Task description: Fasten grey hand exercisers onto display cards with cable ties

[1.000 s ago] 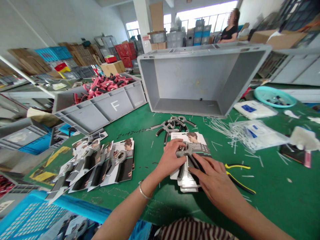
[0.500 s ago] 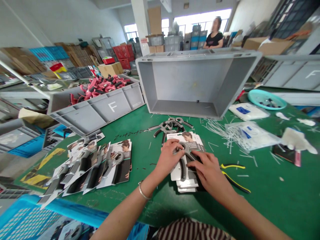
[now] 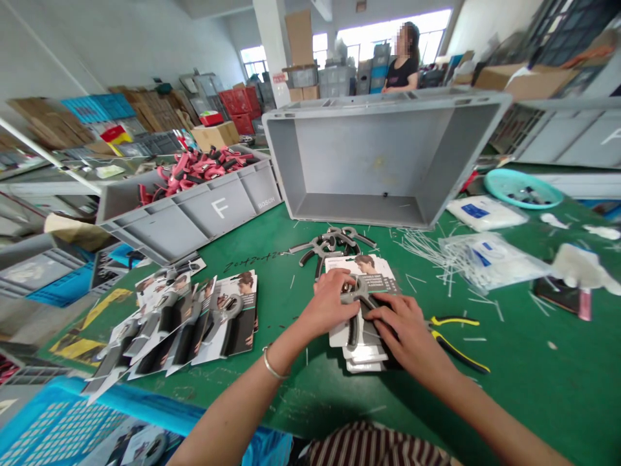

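Observation:
A grey and black hand grip strengthener (image 3: 354, 330) lies on a stack of printed cards (image 3: 369, 263) in front of me. My left hand (image 3: 334, 301) is closed around its upper part and left arm, thumb pressed on the card side. My right hand (image 3: 400, 323) has its fingers closed on the right arm of the same strengthener, hiding most of that handle. Several loose hand grip strengtheners (image 3: 323, 246) lie just beyond the stack. Yellow-handled pliers (image 3: 456, 349) rest beside my right hand. On the left, several carded strengtheners (image 3: 228, 317) overlap in a row.
A large grey crate (image 3: 369, 152) stands on its side at the back. Left of it, another grey crate (image 3: 194, 223) holds red-pink grips (image 3: 194, 168). White cable ties (image 3: 427, 249) and plastic bags (image 3: 490, 259) lie right. A blue basket (image 3: 48, 427) is at lower left; a person (image 3: 402, 65) stands behind.
My left fingers have shifted slightly around the strengthener's upper part. My right hand stays nearly in place. The person in the background has moved left.

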Tool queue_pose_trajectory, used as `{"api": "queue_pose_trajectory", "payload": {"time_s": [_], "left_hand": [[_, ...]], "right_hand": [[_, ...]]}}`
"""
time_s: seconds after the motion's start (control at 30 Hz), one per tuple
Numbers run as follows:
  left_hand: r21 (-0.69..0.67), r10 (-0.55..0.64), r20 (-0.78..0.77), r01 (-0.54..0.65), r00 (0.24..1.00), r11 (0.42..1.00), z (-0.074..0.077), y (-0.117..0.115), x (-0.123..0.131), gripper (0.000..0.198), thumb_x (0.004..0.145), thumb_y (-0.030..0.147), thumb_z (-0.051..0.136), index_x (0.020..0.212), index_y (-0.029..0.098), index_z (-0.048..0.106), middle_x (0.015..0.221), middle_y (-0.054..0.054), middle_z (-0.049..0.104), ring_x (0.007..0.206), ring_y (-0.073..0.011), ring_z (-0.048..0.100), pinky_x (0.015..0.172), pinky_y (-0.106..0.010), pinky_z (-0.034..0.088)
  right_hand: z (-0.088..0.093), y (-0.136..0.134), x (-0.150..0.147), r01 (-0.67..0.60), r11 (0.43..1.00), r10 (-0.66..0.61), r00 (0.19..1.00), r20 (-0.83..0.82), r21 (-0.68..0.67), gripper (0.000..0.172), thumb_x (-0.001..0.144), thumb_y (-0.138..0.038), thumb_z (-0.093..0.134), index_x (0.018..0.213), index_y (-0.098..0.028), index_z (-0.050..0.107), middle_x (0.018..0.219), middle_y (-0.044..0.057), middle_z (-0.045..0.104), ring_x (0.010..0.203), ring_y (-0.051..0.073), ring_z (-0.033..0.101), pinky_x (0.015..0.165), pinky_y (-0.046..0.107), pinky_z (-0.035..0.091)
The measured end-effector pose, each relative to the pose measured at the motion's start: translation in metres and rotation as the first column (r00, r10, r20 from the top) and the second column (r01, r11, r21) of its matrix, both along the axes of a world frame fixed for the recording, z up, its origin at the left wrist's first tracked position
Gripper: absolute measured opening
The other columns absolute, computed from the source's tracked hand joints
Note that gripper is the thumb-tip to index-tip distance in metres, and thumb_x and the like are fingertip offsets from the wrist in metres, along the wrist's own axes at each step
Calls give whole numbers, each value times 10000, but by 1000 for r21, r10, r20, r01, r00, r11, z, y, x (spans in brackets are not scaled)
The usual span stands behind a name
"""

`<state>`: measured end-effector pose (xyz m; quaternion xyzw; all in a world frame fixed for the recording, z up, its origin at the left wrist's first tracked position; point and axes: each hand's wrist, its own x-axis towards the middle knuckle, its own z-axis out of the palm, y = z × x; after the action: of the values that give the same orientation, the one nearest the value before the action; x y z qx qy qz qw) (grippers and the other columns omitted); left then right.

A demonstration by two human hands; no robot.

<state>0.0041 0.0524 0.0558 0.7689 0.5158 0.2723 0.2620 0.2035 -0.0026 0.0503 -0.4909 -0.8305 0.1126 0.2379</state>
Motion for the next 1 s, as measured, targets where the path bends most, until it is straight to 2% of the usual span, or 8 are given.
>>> {"api": "queue_pose_trajectory", "payload": {"time_s": [0.1, 0.23, 0.4, 0.5, 0.6, 0.77, 0.87, 1.0], "left_hand": [[14, -135, -26, 136, 990, 991, 5, 11, -8, 416, 732, 234, 707, 1130, 250, 590, 1346, -61, 535, 1247, -290, 463, 1068, -482, 335], [-19, -281, 57, 282, 958, 959, 8, 22, -18, 479, 748, 262, 722, 1207, 257, 583, 1322, -64, 559, 1245, -269, 486, 1092, -441, 337], [7, -295, 120, 296, 948, 955, 5, 26, -22, 449, 760, 219, 697, 1197, 267, 606, 1350, -65, 559, 1301, -262, 462, 1133, -440, 298], [29, -279, 113, 278, 954, 960, 3, 21, -20, 391, 763, 210, 683, 1147, 261, 636, 1376, -73, 546, 1314, -265, 450, 1136, -453, 282], [-7, -220, 150, 224, 964, 975, -3, 20, -17, 374, 749, 180, 674, 1114, 259, 662, 1372, -74, 548, 1305, -266, 457, 1128, -454, 288], [-37, -99, 256, 113, 961, 993, -8, 23, -11, 226, 764, 191, 656, 973, 244, 721, 1287, -67, 599, 1236, -249, 514, 1105, -413, 325], [-76, -59, 303, 86, 951, 993, -4, 20, -6, 193, 741, 199, 677, 918, 240, 741, 1249, -65, 623, 1217, -244, 533, 1088, -382, 349], [-72, 31, 280, -11, 959, 997, -9, 21, 3, 158, 732, 202, 693, 862, 255, 765, 1204, -61, 658, 1192, -255, 554, 1070, -400, 361]], "right_hand": [[8, 1, -6, -19, 999, 18, 999, 32, 34, 244, 947, -141, 491, 1062, -250, 677, 1340, 98, 533, 1165, 299, 450, 977, 523, 421], [21, 8, -19, -68, 997, 61, 988, 139, 47, 208, 937, -155, 523, 1025, -219, 700, 1401, 119, 487, 1182, 315, 459, 994, 529, 428], [32, 16, -27, -186, 982, 166, 924, 345, 26, 195, 913, -107, 565, 1038, -170, 700, 1326, 156, 545, 1091, 301, 539, 923, 474, 505], [33, 20, -31, -254, 965, 193, 856, 480, 64, 129, 856, -100, 652, 954, -166, 704, 1210, 150, 616, 960, 289, 601, 758, 417, 563], [33, 31, -31, -376, 916, 230, 777, 586, 138, 38, 843, -163, 689, 876, -178, 701, 1046, 131, 666, 829, 275, 632, 639, 392, 552], [37, 55, -13, -614, 754, 341, 671, 658, 235, 101, 909, -223, 599, 924, -160, 677, 1023, 153, 680, 885, 271, 640, 705, 391, 532], [31, 61, -2, -587, 762, 345, 726, 595, 275, 174, 926, -157, 508, 1001, -124, 661, 1089, 160, 688, 852, 236, 649, 719, 354, 534], [8, 64, 3, -374, 871, 300, 918, 259, 318, 213, 935, -154, 468, 984, -183, 673, 1067, 90, 717, 877, 197, 669, 785, 289, 541]]}}
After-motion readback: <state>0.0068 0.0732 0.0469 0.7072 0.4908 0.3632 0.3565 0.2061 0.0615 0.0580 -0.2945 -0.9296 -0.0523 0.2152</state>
